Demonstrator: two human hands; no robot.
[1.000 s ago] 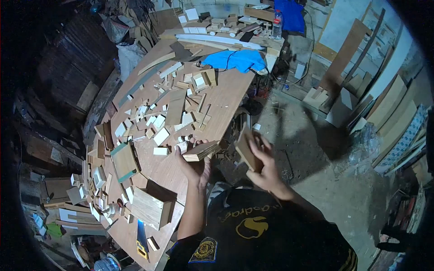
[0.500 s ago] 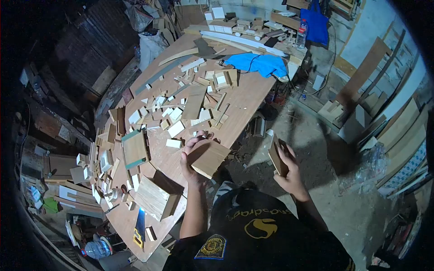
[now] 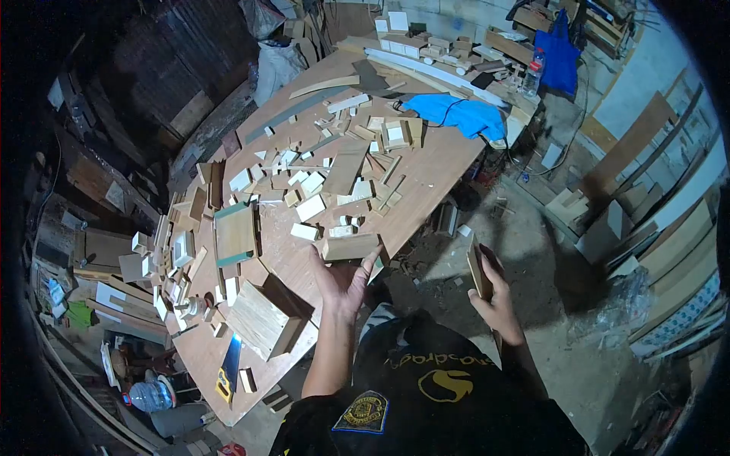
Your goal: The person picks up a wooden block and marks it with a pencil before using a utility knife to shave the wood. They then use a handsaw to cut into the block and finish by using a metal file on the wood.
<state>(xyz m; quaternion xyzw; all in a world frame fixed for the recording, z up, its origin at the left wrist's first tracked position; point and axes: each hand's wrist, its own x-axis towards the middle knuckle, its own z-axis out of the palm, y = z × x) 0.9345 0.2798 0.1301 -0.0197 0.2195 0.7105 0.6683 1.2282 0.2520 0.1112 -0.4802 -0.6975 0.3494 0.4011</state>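
Observation:
My left hand [image 3: 340,289] is turned palm up by the table's near edge, with thumb and fingers at either end of a wooden block [image 3: 351,248]. The block's long narrow side faces me, and its underside is in shadow. Off to the right, over the floor, my right hand [image 3: 496,296] grips a thin wooden board [image 3: 477,267] held upright and nearly edge-on. Just beyond the left hand, small white-faced blocks [image 3: 306,231] lie on the wooden tabletop [image 3: 414,199]. An open wooden box [image 3: 262,319] stands left of my left wrist.
A handsaw [image 3: 228,370] lies at the table's near left corner. A green-edged panel [image 3: 236,234] rests among several offcuts. A blue cloth [image 3: 454,115] and a plastic bottle [image 3: 534,72] are at the far side. Boards [image 3: 673,242] lean along the right.
The piece in my left hand has tilted, so its broad face has given way to a narrow side. My right hand's board has turned more edge-on. The camera view has shifted slightly.

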